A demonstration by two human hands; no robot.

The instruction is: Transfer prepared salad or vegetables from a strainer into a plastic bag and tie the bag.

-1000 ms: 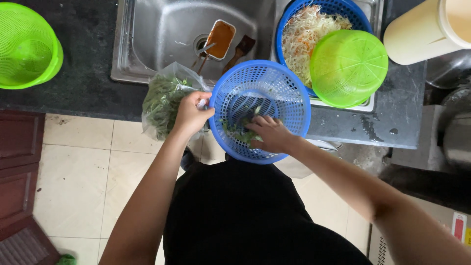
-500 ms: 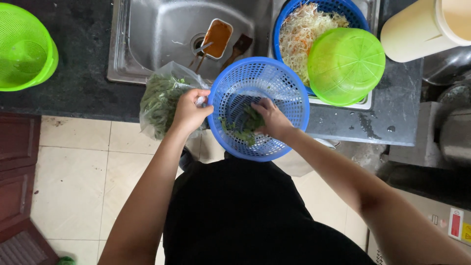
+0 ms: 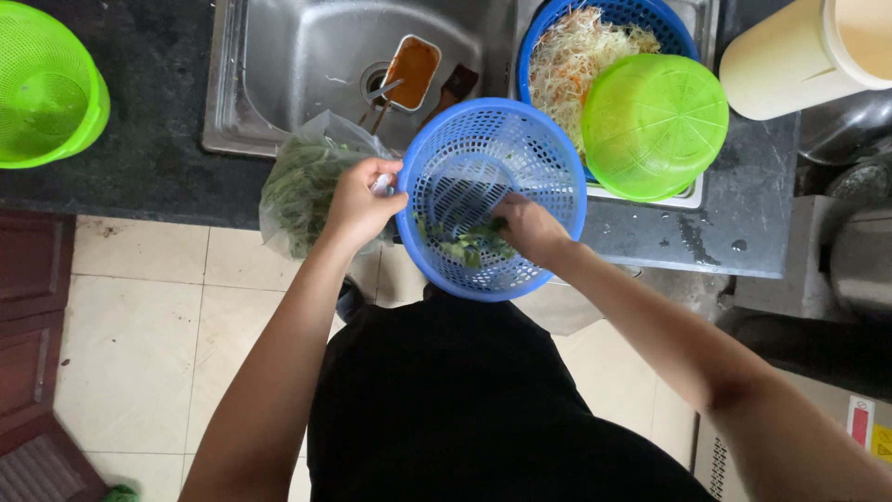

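Observation:
A blue plastic colander sits at the front edge of the dark counter, partly over the sink. My right hand is inside it, fingers closed on green leafy pieces lying at its bottom. My left hand grips the colander's left rim together with the top of a clear plastic bag of green leaves that hangs over the counter edge.
A steel sink holds a small tray of orange-brown sauce. Behind the colander a blue basket of shredded cabbage carries a green colander. Another green colander stands far left, a cream jug far right. Tiled floor lies below.
My right hand has slid lower and towards me inside the blue colander, gathering the greens. My left hand stays on the rim and bag.

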